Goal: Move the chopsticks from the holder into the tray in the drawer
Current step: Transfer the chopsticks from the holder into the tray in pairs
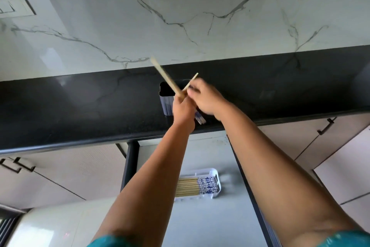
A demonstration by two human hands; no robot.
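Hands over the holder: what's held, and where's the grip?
Left hand grips chopsticks mid-shaft, patterned ends sticking out below. Right hand pinches another chopstick low on its shaft.

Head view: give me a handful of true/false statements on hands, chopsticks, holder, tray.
1. The left hand grips chopsticks. True.
2. The holder stands inside the drawer. False: it stands on the black countertop.
3. The tray already holds chopsticks. True.
4. The drawer is closed. False: it is pulled open.
5. The right hand rests on the tray. False: it is up at the holder.
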